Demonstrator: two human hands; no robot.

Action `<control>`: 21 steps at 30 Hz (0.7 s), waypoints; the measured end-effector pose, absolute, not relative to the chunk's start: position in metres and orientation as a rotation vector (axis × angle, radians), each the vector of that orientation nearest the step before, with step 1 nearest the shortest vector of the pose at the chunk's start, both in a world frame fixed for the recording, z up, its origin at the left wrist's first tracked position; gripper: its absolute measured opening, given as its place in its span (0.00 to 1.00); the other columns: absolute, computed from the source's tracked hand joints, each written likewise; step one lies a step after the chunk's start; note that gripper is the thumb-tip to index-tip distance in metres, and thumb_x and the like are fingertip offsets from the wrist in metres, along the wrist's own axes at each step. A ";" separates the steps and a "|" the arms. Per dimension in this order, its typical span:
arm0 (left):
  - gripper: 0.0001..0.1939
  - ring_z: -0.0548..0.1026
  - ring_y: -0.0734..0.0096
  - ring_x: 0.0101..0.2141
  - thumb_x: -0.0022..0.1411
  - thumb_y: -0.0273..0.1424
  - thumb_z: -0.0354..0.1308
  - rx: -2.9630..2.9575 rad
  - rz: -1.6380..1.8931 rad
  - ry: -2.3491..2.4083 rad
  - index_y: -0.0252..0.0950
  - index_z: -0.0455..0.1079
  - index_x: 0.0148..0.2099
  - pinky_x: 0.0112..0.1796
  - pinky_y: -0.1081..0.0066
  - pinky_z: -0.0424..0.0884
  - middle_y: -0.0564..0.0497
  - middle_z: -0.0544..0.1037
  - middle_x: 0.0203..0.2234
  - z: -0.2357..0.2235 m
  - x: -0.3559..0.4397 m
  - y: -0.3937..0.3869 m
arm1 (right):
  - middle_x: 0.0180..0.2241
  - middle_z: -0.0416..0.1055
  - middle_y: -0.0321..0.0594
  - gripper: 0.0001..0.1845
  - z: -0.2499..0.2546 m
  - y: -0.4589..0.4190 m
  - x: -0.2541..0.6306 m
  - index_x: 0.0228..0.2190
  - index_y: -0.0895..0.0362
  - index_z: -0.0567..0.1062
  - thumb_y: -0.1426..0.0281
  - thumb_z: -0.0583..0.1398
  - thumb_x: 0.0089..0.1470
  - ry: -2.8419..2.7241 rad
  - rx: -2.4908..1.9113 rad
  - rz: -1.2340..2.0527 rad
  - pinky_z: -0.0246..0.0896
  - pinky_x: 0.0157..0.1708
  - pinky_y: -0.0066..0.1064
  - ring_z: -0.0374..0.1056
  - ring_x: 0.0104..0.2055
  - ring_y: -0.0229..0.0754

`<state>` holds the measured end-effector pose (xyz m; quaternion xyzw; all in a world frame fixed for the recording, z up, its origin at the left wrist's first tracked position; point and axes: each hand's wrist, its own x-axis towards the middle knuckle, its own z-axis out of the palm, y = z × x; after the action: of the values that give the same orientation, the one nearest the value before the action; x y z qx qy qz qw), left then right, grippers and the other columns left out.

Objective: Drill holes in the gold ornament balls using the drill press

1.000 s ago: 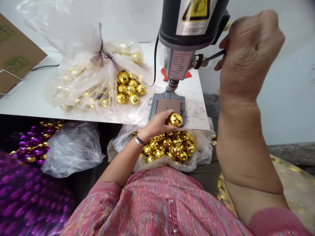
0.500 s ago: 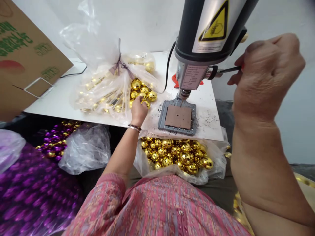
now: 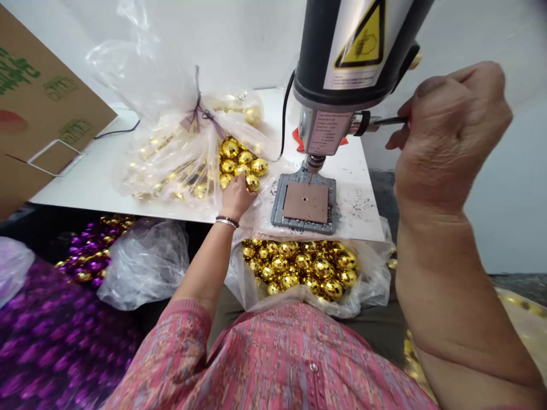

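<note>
My left hand [image 3: 237, 198] is at the mouth of a clear plastic bag, its fingers curled against a mirrored gold ball [image 3: 252, 183] at the near edge of the pile. Several more gold balls [image 3: 229, 148] lie just beyond it. On the right, my right hand [image 3: 455, 136] is closed round the lever [image 3: 390, 121] of a bench drill press [image 3: 342, 68]. Below the drill bit [image 3: 311, 176], a brown square plate [image 3: 306, 201] with a small hole lies on the grey base [image 3: 278, 212]. No ball sits on the plate.
An open bag of gold balls [image 3: 303, 262] hangs below the table's front edge. Dark shavings [image 3: 359, 202] are scattered on the white table [image 3: 188, 212]. A cardboard box [image 3: 51, 108] stands at left, above purple ornaments [image 3: 60, 336]. A black cable [image 3: 286, 122] runs behind the drill.
My left hand has lowered and closed in on a gold ball at the front of the pile. My right hand keeps its hold on the lever. The whole view has shifted slightly.
</note>
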<state>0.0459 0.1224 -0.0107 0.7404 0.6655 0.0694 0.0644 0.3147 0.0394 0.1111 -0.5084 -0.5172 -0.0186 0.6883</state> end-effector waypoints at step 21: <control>0.16 0.78 0.76 0.30 0.66 0.35 0.66 1.102 0.725 1.002 0.38 0.72 0.53 0.35 0.74 0.74 0.51 0.82 0.36 0.019 0.071 0.097 | 0.25 0.57 0.32 0.16 0.136 0.039 0.312 0.26 0.54 0.55 0.69 0.51 0.67 -1.204 -1.366 -0.056 0.46 0.34 0.27 0.53 0.28 0.28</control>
<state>0.0713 0.0971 0.0194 0.4901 0.4456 0.3224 0.6763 0.3125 0.0388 0.1356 -0.5924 -0.5223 -0.0244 0.6129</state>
